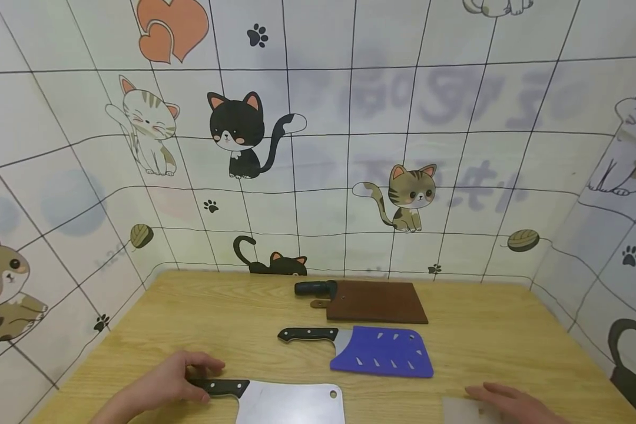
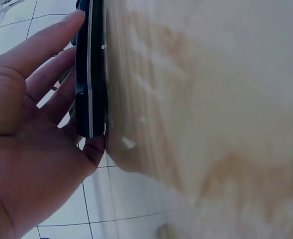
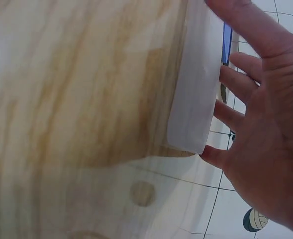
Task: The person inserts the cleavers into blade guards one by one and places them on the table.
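My left hand (image 1: 161, 386) is at the black handle (image 1: 222, 387) of a broad metal cleaver (image 1: 291, 403), which lies flat at the table's front. Its thumb is at the handle in the left wrist view, while the other fingers extend loosely behind it. At the front right, my right hand (image 1: 514, 403) reaches over a flat whitish rectangular piece (image 1: 456, 410). The right wrist view shows that piece (image 3: 193, 84) edge-on, with the thumb at its upper end and the little fingertip at its lower corner; I cannot tell what it is.
Behind the cleaver lies a second knife with a black handle (image 1: 310, 334) and a purple blade cover (image 1: 384, 353). Farther back is a dark-handled knife (image 1: 315, 288) in a brown sheath (image 1: 378, 301). Cat-patterned sheeting (image 1: 323, 147) surrounds the wooden table (image 1: 191, 312).
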The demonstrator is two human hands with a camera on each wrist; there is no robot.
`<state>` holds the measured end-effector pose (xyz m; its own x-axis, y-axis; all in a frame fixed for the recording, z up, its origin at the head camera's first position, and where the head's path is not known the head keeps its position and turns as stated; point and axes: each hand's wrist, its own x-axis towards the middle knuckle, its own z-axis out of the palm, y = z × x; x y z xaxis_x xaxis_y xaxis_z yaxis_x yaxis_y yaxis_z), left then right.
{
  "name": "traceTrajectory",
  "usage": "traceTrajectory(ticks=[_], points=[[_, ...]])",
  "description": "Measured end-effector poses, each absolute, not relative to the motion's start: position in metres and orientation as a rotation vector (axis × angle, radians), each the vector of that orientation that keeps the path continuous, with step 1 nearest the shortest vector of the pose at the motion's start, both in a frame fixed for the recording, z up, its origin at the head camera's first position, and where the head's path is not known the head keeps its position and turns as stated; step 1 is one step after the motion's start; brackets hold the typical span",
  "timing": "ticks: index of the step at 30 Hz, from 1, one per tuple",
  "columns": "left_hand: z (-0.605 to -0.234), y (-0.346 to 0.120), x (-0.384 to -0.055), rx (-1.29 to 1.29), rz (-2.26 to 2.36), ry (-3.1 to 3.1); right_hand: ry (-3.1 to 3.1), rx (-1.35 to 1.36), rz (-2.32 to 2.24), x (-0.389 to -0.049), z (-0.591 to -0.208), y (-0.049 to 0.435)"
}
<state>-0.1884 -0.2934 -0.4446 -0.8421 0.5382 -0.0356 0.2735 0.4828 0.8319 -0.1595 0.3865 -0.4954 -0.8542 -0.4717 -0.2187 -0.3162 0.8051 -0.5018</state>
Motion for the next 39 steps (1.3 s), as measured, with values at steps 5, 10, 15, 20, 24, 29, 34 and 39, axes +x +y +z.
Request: traceTrajectory(ticks=[5,10,15,20,24,29,34,39], points=[[-0.448,-0.291,-0.188,0.682,1.271,2.434,2.702,-0.615,-0.593,-0.161,-0.509,0.397],[-0.454,-0.286,-0.191,0.837,1.244,2.504,2.718,-0.697,-0.608,-0.161,-0.508,0.401],[-0.455,-0.285,-0.192,0.947,1.253,2.532,2.703,-0.793,-0.686,-0.158,-0.501,0.403],[-0.452,-0.289,-0.192,0.840,1.251,2.548,2.655,-0.765,-0.747,-0.156,-0.490,0.400],[-0.449,-0.292,-0.193,0.791,1.285,2.534,2.692,-0.643,-0.693,-0.152,-0.478,0.390],[-0.446,-0.296,-0.193,0.898,1.342,2.428,2.849,-0.606,-0.619,-0.146,-0.464,0.372],[-0.438,-0.294,-0.195,0.891,1.429,2.365,2.869,-0.614,-0.651,-0.144,-0.443,0.357],[-0.428,-0.284,-0.200,0.771,1.499,2.391,2.988,-0.745,-0.558,-0.146,-0.424,0.346]])
